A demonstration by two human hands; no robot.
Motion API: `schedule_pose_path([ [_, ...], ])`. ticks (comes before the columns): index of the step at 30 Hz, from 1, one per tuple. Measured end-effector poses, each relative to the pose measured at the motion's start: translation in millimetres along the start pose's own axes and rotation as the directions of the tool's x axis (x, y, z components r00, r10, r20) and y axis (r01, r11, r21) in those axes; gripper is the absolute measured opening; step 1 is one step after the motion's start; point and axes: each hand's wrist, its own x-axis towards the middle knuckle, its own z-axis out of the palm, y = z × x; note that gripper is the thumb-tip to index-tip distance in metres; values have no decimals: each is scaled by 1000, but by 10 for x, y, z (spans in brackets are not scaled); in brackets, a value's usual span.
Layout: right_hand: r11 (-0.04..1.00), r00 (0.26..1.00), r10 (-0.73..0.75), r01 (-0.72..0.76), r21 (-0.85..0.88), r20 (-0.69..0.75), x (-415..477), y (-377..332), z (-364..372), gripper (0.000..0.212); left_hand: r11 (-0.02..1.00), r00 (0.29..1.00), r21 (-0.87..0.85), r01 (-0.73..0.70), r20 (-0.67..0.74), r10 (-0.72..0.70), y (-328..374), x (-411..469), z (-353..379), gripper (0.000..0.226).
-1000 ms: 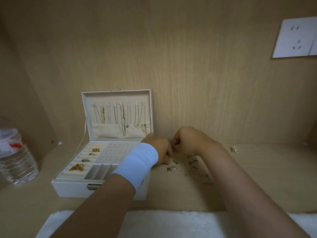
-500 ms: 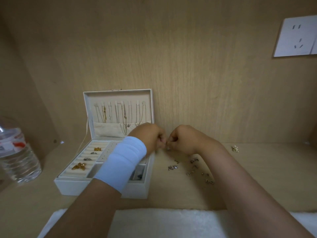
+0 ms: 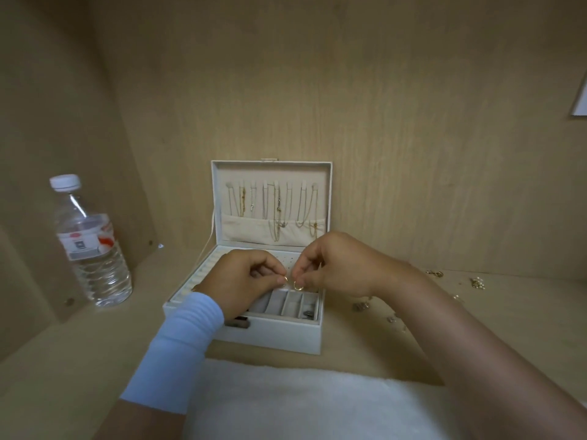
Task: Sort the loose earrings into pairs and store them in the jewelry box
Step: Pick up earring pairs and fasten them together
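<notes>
The white jewelry box (image 3: 279, 336) stands open on the wooden shelf, its lid upright with several necklaces hanging inside. Both hands hover over the box's tray. My left hand (image 3: 244, 281), with a white wristband, pinches a small gold hoop earring (image 3: 285, 280). My right hand (image 3: 340, 268) pinches a matching gold hoop earring (image 3: 298, 285) right beside it, above the divided compartments (image 3: 287, 301). Several loose earrings (image 3: 362, 306) lie scattered on the shelf to the right of the box, partly hidden by my right forearm.
A clear plastic water bottle (image 3: 90, 246) stands at the left by the side wall. A white fluffy cloth (image 3: 301, 404) covers the near edge. More small earrings (image 3: 477, 283) lie at the far right. A wooden back wall rises behind the box.
Both hands rose from the loose earrings and moved left over the box tray, each pinching a gold hoop. The view shifted left, bringing the bottle further in.
</notes>
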Motion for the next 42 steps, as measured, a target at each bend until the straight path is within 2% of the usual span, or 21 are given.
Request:
schedule_pose_path([
  [9, 985, 995, -2, 19, -173, 99, 22, -17, 198, 6, 999, 998, -11, -54, 31, 54, -76, -49, -15, 15],
  [17, 996, 998, 17, -11, -94, 63, 6, 21, 22, 8, 998, 994, 0, -61, 89, 61, 15, -87, 72, 8],
  [21, 995, 999, 36, -33, -97, 34, 15, 49, -25, 7, 990, 988, 92, -111, 115, 100, 30, -88, 118, 8],
  [25, 992, 997, 27, -18, -126, 69, 12, 22, 33, 7, 981, 980, 141, -130, 169, 106, 27, -109, 116, 13],
  [33, 996, 998, 62, -62, -56, 3, -60, 114, -128, 10, 981, 990, 145, -127, 81, 116, 150, -120, 116, 5],
  [37, 982, 990, 135, -138, -129, -32, -214, 373, -241, 9, 961, 983, 214, -174, 99, 156, 406, 12, 224, 10],
  [42, 932, 967, 255, -248, -266, -7, -361, 653, -278, 19, 880, 956, 417, -228, 269, 120, 720, 309, 590, 18],
])
